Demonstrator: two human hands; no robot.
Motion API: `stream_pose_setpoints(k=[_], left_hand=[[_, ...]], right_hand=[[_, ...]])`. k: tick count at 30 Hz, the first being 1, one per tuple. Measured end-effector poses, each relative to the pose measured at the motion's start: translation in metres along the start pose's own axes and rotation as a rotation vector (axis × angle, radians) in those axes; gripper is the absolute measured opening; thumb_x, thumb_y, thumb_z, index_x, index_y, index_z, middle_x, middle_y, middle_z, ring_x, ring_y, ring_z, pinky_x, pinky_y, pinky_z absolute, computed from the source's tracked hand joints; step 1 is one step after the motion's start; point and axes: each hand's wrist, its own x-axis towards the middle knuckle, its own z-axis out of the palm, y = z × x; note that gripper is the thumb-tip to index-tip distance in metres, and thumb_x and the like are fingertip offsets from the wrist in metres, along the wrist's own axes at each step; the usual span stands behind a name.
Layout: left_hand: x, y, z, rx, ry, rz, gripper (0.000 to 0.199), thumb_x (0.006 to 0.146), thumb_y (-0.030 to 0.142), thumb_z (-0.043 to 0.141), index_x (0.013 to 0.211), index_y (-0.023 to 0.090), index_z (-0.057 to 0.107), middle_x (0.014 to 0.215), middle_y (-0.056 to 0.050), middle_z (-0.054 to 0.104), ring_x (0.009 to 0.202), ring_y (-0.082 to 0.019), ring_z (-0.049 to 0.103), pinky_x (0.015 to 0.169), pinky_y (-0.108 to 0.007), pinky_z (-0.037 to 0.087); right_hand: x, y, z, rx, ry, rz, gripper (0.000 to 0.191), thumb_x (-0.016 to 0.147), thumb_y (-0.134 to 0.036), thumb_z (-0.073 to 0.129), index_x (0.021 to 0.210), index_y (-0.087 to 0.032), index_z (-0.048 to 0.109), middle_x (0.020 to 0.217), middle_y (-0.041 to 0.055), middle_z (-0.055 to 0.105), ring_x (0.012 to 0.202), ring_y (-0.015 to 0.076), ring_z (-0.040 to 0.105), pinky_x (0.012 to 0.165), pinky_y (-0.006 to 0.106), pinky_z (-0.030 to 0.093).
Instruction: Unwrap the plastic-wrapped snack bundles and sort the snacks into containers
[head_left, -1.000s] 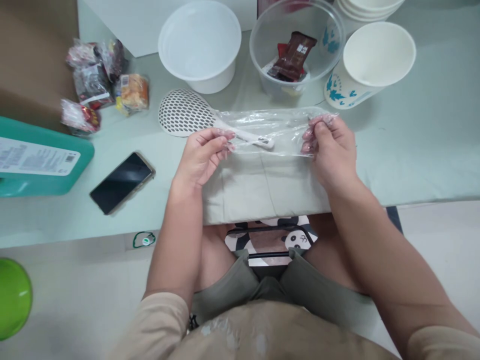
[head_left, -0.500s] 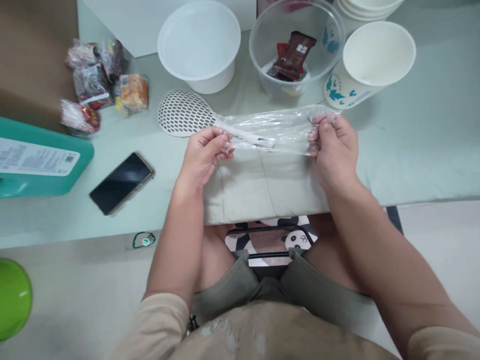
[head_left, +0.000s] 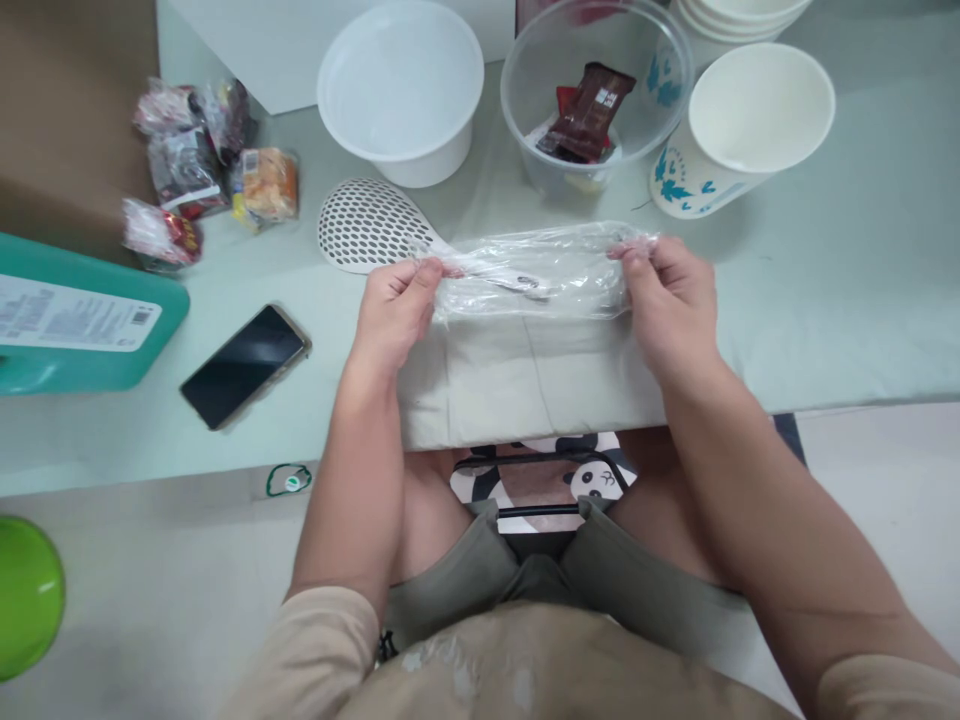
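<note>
A crinkled sheet of clear plastic film [head_left: 559, 262], perhaps a bag, is stretched between my two hands above the table's near side. My left hand [head_left: 397, 305] pinches its left end between thumb and fingers. The other end is gripped in my right hand [head_left: 670, 300], with the fingers curled in. Behind the film lies a white slotted skimmer [head_left: 379, 225], its perforated head beyond my left hand and its handle showing through the plastic. Whether the handle is inside the film or only under it, I cannot tell.
Along the back stand a white tub [head_left: 401, 90], a clear bowl [head_left: 525, 130] with wrapped snacks, and paper cups [head_left: 750, 130]. Wrapped snacks [head_left: 187, 165], a teal jug [head_left: 90, 310] and a phone [head_left: 246, 366] are at left. The table's front edge [head_left: 480, 440] runs above my lap.
The film has been shifted and looks more bunched along its length. My left hand moved slightly left, and the fingers of my right hand have re-gripped its end.
</note>
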Motion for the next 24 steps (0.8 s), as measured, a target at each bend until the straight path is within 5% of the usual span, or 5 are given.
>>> stream_pose_setpoints(k=[10,16,20,24], left_hand=[[-0.001,0.011,-0.013,0.234,0.067,-0.039,0.014,0.081,0.024,0.083,0.068,0.021,0.079,0.039,0.007,0.048,0.032,-0.004,0.035,0.036,-0.022,0.019],[-0.003,0.015,-0.008,0.065,0.054,-0.174,0.015,0.081,0.031,0.085,0.075,0.019,0.079,0.048,0.003,0.063,0.036,-0.007,0.052,0.036,-0.018,0.032],[-0.004,0.017,-0.005,-0.127,0.061,-0.202,0.025,0.077,0.039,0.088,0.078,0.018,0.076,0.074,-0.004,0.080,0.062,-0.013,0.076,0.048,-0.016,0.050],[-0.004,0.016,-0.004,-0.215,0.073,-0.189,0.024,0.074,0.035,0.090,0.071,0.018,0.074,0.076,-0.002,0.080,0.073,-0.016,0.080,0.059,-0.019,0.060]], right_hand=[[-0.005,-0.027,-0.005,-0.360,-0.042,0.139,0.047,0.092,-0.042,0.068,0.056,-0.022,0.046,0.058,-0.0007,0.046,0.059,0.0148,0.047,0.062,0.032,0.038],[-0.007,-0.035,-0.006,-0.134,-0.141,0.342,0.044,0.094,-0.061,0.065,0.075,-0.021,0.065,0.047,-0.0035,0.050,0.040,0.0111,0.041,0.046,0.028,0.031],[-0.007,-0.029,-0.001,0.071,-0.121,0.324,0.045,0.092,-0.066,0.066,0.098,-0.022,0.071,0.066,0.0005,0.067,0.046,0.0105,0.055,0.044,0.024,0.034],[-0.005,-0.023,0.006,0.214,-0.088,0.344,0.036,0.092,-0.057,0.069,0.089,-0.021,0.065,0.101,0.0067,0.075,0.073,0.0148,0.075,0.048,0.021,0.043]])
